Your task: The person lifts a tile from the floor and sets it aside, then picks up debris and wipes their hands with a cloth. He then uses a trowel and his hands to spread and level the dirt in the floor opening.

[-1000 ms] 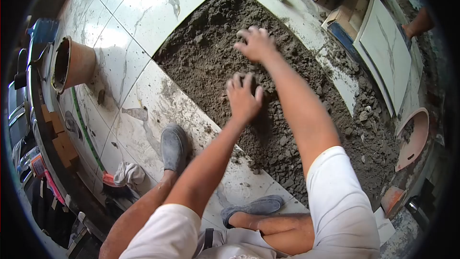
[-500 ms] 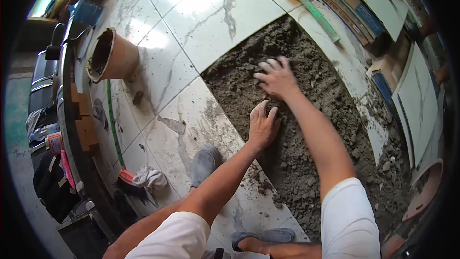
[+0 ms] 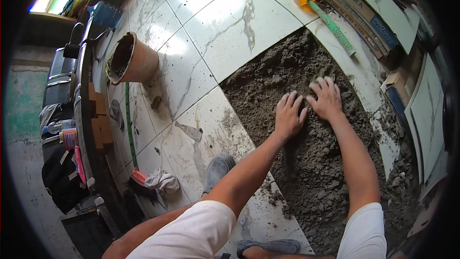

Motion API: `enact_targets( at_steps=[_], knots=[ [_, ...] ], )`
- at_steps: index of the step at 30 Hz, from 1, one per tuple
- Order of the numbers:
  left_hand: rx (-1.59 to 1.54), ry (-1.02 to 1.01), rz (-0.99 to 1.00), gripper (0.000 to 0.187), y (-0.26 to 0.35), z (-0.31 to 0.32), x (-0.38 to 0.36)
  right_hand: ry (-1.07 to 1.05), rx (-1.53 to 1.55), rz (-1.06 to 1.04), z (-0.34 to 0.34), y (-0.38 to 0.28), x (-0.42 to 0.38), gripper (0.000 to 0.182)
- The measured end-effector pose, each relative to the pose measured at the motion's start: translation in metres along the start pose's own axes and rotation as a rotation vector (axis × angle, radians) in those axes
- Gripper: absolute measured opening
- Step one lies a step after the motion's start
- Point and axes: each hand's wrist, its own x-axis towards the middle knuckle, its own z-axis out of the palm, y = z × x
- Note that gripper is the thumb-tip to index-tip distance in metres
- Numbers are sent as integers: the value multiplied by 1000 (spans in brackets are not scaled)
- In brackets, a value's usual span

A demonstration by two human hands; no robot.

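A square bed of damp grey mortar (image 3: pixel 297 67) fills a gap among white marble-look floor tiles (image 3: pixel 235 19). My left hand (image 3: pixel 288 115) lies flat on the mortar, fingers spread, palm down. My right hand (image 3: pixel 327 98) rests flat right beside it, fingers spread, the two nearly touching. Neither hand holds anything. Both arms reach forward from white short sleeves. I squat at the near edge of the bed, a grey shoe (image 3: pixel 216 170) on the tile at its left.
A terracotta bucket (image 3: pixel 130 60) lies tilted on the tiles at left. A rubber mallet (image 3: pixel 326 17) with green handle lies at the far right beside tile boxes (image 3: pixel 354 9). A green level (image 3: pixel 128 120) and a rag (image 3: pixel 160 180) lie near the left wall. Loose tiles lean at right.
My right hand has drawn back and right across the mortar until it lies beside my left hand. My head has turned, shifting the scene rightward and down.
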Motion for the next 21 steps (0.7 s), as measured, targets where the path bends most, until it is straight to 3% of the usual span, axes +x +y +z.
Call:
enact_targets(
  at_steps=[4,6,10,15,18,21],
  knots=[
    [-87,-20,-53,41,30,-8,-42,-63,-4,93,-26,3,-59,44],
    [-163,-30,-137,41,46,-12,-64,-142,51,347,-33,8,-86,44],
    [-249,-52,-264,41,75,-12,-96,-194,54,239,-44,-8,-117,50],
    [-261,-98,-273,41,95,-15,-112,-334,153,144,-60,-17,-151,44],
    [-279,-173,-333,41,104,-11,-133,-285,130,157,-59,-15,-183,41],
    [-344,-213,-316,38,139,-12,-160,-414,69,83,-84,-13,-223,34]
  ],
)
